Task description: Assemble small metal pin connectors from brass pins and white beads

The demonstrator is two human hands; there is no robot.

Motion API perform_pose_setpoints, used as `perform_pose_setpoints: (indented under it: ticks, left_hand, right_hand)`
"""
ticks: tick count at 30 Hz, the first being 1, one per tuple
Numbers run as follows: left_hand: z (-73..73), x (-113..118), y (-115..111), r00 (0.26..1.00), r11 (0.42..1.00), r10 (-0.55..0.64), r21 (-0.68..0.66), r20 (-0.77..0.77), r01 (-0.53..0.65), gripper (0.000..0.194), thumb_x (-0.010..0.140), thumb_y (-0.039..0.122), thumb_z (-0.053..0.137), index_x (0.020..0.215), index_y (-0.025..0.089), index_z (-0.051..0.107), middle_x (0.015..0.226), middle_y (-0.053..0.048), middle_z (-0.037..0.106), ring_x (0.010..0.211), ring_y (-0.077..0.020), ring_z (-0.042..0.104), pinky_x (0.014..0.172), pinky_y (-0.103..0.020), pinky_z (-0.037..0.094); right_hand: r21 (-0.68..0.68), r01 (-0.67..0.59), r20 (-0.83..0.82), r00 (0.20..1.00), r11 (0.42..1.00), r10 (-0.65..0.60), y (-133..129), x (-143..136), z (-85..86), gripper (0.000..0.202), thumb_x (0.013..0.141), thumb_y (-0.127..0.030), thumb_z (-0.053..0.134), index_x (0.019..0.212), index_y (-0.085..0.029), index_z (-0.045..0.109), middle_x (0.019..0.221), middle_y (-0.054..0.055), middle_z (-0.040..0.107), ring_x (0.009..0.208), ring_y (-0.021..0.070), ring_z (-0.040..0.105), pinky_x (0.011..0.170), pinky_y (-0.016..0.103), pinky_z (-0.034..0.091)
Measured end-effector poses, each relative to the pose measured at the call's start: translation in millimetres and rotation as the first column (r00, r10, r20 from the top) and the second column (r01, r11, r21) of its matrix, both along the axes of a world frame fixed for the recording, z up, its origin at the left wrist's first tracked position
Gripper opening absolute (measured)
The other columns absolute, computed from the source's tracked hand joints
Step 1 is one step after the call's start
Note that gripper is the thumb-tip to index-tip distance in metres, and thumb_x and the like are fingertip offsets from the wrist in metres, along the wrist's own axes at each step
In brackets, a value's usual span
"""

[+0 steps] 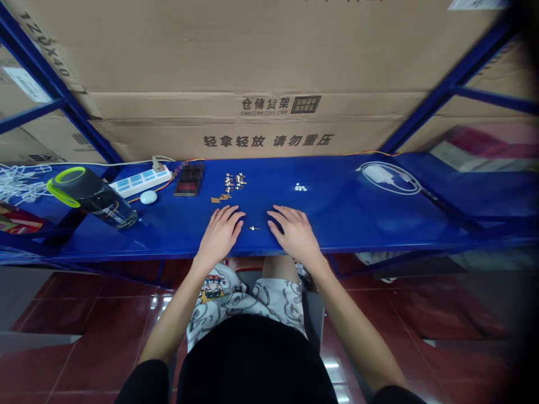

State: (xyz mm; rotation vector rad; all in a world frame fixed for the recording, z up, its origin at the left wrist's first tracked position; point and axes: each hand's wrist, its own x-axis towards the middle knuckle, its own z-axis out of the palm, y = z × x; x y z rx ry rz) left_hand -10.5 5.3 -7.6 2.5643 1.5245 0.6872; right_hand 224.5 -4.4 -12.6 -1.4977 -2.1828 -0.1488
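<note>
Tiny white-and-tan pin-like piece [254, 228] between left grip [220, 231] and right grip [295, 231], near side of blue shelf [357, 224] | both loosely spread, nothing visibly pinched | looks light, stiff, perhaps slippery; I'd pinch it mid-length

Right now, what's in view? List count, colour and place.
Shelf: one, blue, across middle
Lone piece: one, white and brownish, near shelf front
Grouped pieces: several, white and brownish, left of centre
Brown pieces: few, brown, nearer than grouped pieces
White pieces: several, white, right of centre
Bottle: one, dark and green, left
Power strip: one, white, beyond bottle
Rounded object: one, pale, nearer than power strip
Blurred rectangle: one, dark, right of power strip
Cabled adapter: one, white, right
Cords: uncounted, white, far left
Cardboard: uncounted, brown, background
Floor: one, red, below
Shorts: one pair, patterned white, lap
Left hand: one, bare, over shelf
Right hand: one, bare, over shelf
</note>
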Motion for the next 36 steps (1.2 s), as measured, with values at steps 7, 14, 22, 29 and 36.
perform_pose_setpoints:
  ticks: [7, 14, 22, 29, 36]
  left_hand:
    - [-0.4, 0, 0, 1.0, 1.0, -0.006, 0.008, -0.006, 0.006, 0.032, 0.106, 0.028, 0.039, 0.131, 0.024, 0.059, 0.146, -0.005, 0.057, 0.141, -0.0266, 0.047, 0.121, -0.051, 0.034]
    - [-5.5, 2, 1, 0.974, 0.974, 0.224, 0.048, -0.017, -0.223, 0.045, 0.101, 0.045, 0.05, 0.135, 0.018, 0.057, 0.158, -0.018, 0.04, 0.149, -0.0424, 0.031, 0.118, -0.068, 0.025]
    - [-5.2, 5, -1, 0.962, 0.961, 0.272, 0.056, -0.016, -0.27, 0.05, 0.101, 0.049, 0.048, 0.135, 0.014, 0.058, 0.154, -0.019, 0.047, 0.149, -0.042, 0.032, 0.12, -0.066, 0.024]
    - [-0.5, 7, -7, 0.969, 0.962, 0.248, 0.116, 0.018, -0.248, 0.035, 0.102, 0.039, 0.05, 0.126, 0.019, 0.064, 0.14, -0.012, 0.063, 0.142, -0.0335, 0.046, 0.124, -0.063, 0.016]
    - [-1.0, 7, -8, 0.978, 0.972, 0.18, 0.137, 0.102, -0.193, 0.023, 0.102, 0.029, 0.052, 0.119, 0.023, 0.067, 0.126, -0.006, 0.073, 0.132, -0.027, 0.058, 0.124, -0.06, 0.015]
  right_hand:
    - [-0.007, 0.0, -0.011, 1.0, 1.0, 0.0, 0, 0, -0.4, 0.035, 0.103, -0.031, 0.044, 0.126, -0.019, 0.068, 0.137, 0.013, 0.065, 0.129, 0.0299, 0.058, 0.107, 0.05, 0.042]
    - [-0.121, -0.044, -0.06, 0.998, 0.992, 0.037, 3, 12, 6.2, 0.034, 0.101, -0.038, 0.051, 0.127, -0.025, 0.068, 0.143, 0.01, 0.061, 0.13, 0.0324, 0.057, 0.105, 0.056, 0.045]
    - [-0.1, 0.04, -0.229, 0.971, 0.994, -0.062, 33, 68, 4.4, 0.039, 0.1, -0.044, 0.047, 0.13, -0.025, 0.066, 0.143, 0.011, 0.061, 0.134, 0.0315, 0.056, 0.114, 0.057, 0.042]
    - [-0.13, 0.266, 0.066, 0.963, 0.955, -0.26, 61, 73, 5.0, 0.051, 0.1, -0.047, 0.043, 0.145, -0.025, 0.054, 0.159, 0.014, 0.04, 0.138, 0.0444, 0.045, 0.097, 0.063, 0.054]
    - [-0.031, 0.15, 0.043, 0.988, 0.988, -0.149, 43, 63, 3.9, 0.042, 0.102, -0.037, 0.041, 0.132, -0.022, 0.066, 0.144, 0.012, 0.059, 0.125, 0.0353, 0.056, 0.097, 0.056, 0.054]
